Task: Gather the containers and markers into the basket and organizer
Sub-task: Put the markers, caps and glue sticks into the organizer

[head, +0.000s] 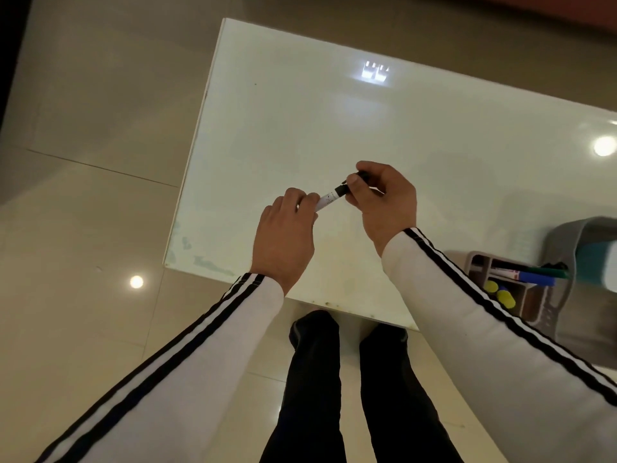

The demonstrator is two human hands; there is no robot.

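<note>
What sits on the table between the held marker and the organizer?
Nothing: the head view shows bare table between marker and organizer; only the right hand and sleeve cross it.

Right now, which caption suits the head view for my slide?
The left hand and right hand grip a black-capped marker above the table; organizer and basket sit at right.

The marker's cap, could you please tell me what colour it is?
The cap is black, on the marker with a white barrel; head view.
</note>
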